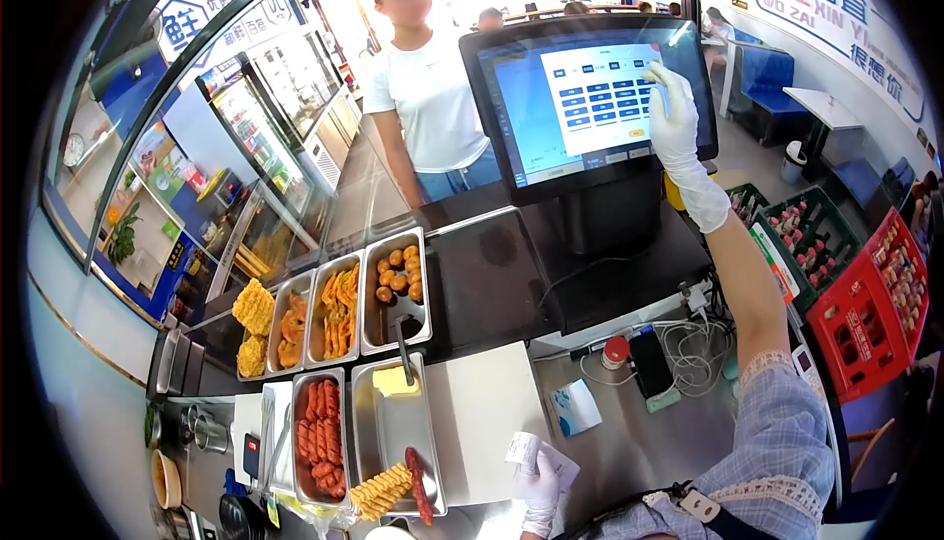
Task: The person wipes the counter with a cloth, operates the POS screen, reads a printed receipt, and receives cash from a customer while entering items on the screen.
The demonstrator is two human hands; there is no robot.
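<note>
Gloved right hand [675, 127] empty, fingers loosely bent, fingertips at the upper right corner of the dialog on the touchscreen [602, 102], which stands toward the worktop's [487, 270] far edge. Gloved left hand [538, 491] closed on a curled receipt [522, 450], its printed end sticking up above the fingers, near the white board's [482, 412] near right corner.

touchscreen [531, 78] — lit, upright, blue-buttoned white window, upper centre-right | paper slip [522, 449] — white, curled, printed, lower centre
</note>
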